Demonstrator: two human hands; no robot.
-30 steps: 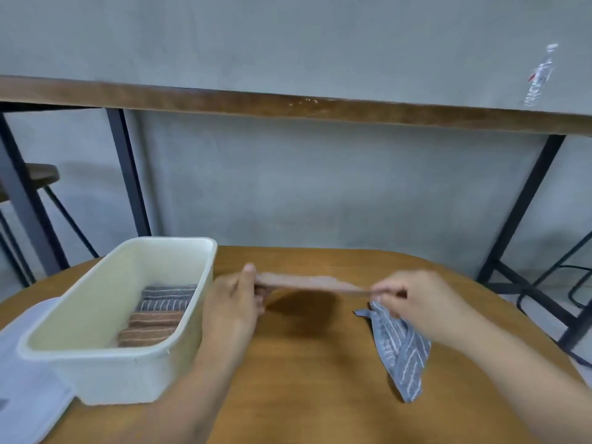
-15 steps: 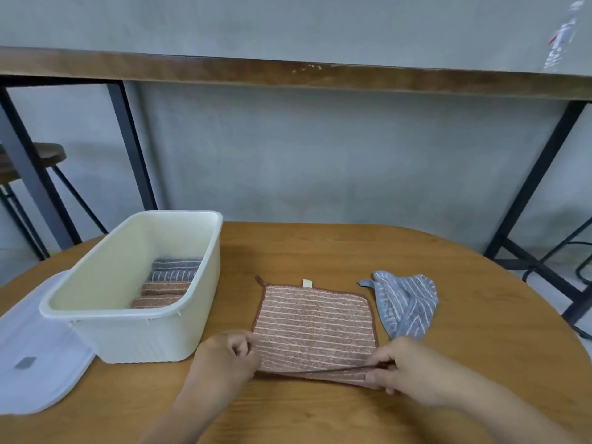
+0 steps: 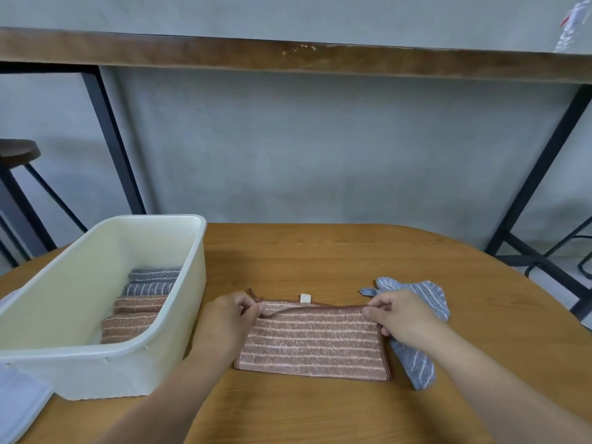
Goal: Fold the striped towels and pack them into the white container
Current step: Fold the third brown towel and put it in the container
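Head view shows a person's two hands working at a rounded wooden table [image 3: 320, 251]. A brown striped towel [image 3: 314, 344] lies folded in half near the table's front edge, its doubled edges lined up along the far side, where a small white tag [image 3: 305, 298] sticks out. The left hand [image 3: 229, 318] pinches the towel's far left corner between thumb and curled fingers. The right hand [image 3: 400, 315] pinches the far right corner the same way, so both hands are clamped on the upper layer of the cloth.

Just beside the brown towel on its right, a blue striped towel [image 3: 416, 357] lies crumpled and unfolded; the right hand and wrist cover its middle, and it touches the brown towel's right edge.

On the left side of the table stands the white container [image 3: 179, 315], open at the top. Inside it, along its right wall, folded towels are packed in a row: two blue folded towels [image 3: 152, 282] at the far end and two brown folded towels [image 3: 134, 315] nearer the front. The container's near wall hides their lower parts. A pale lid [image 3: 19, 408] lies flat at the table's left front corner, partly under the container's front left end.

Behind the table are a grey wall [image 3: 304, 149], a higher wooden counter [image 3: 288, 59] on dark metal legs, and a dark stool [image 3: 19, 152] at the left.
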